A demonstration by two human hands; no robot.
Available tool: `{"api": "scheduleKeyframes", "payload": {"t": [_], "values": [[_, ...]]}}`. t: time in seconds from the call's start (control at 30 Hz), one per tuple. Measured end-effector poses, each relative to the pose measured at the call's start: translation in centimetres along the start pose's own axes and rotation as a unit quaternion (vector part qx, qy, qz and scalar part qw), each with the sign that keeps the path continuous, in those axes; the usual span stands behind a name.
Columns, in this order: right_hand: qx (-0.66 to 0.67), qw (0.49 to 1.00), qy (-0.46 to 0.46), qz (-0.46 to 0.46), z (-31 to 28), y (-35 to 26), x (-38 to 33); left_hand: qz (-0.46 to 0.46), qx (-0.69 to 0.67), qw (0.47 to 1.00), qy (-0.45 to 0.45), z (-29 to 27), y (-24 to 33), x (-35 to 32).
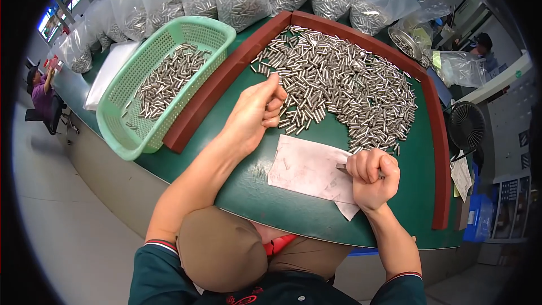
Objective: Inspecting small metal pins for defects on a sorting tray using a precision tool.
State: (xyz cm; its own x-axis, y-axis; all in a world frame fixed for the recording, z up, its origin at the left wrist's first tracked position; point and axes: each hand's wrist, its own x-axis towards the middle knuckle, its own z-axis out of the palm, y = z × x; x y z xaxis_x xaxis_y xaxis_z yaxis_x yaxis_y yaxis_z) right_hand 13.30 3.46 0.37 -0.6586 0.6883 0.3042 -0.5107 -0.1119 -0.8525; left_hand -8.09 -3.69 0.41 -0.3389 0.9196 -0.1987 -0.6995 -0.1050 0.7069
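Note:
A large heap of short, shiny metal pins [350,79] is spread over the green tabletop [248,192]. My left hand [257,110] is closed at the near left edge of the heap, thumb and forefinger pressed together; anything between them is hidden. Lower right, my right hand [372,178] is wrapped round a narrow grey metal piece [341,167], whose flat end sticks out toward the left. Most of that piece is covered by the fingers. Beneath and beside this fist lies a smudged, pale pink cloth [307,166], its near right corner folded.
Dark red bars [226,87] frame the heap. Left of them stands a green perforated basket [107,118] holding more pins. Clear bags of pins [240,0] line the back. A metal bowl [405,42] and a black fan [467,124] are at right. Another person [40,93] sits far left.

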Motion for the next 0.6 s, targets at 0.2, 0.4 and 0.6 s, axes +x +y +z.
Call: {"api": "scheduleKeyframes", "payload": {"t": [0.2,0.4,0.6], "values": [[0.019,1.000,0.005,-0.001,0.1,0.1,-0.1,0.174,0.587,0.787,0.074,0.6,-0.6,-0.1],[-0.011,1.000,-0.001,-0.006,0.1,0.0,-0.1,0.224,0.675,0.702,0.037,0.8,-1.5,-0.2],[-0.002,1.000,-0.009,-0.008,0.2,0.1,-0.2,0.219,0.663,0.716,0.006,0.9,-1.6,-0.2]]}}
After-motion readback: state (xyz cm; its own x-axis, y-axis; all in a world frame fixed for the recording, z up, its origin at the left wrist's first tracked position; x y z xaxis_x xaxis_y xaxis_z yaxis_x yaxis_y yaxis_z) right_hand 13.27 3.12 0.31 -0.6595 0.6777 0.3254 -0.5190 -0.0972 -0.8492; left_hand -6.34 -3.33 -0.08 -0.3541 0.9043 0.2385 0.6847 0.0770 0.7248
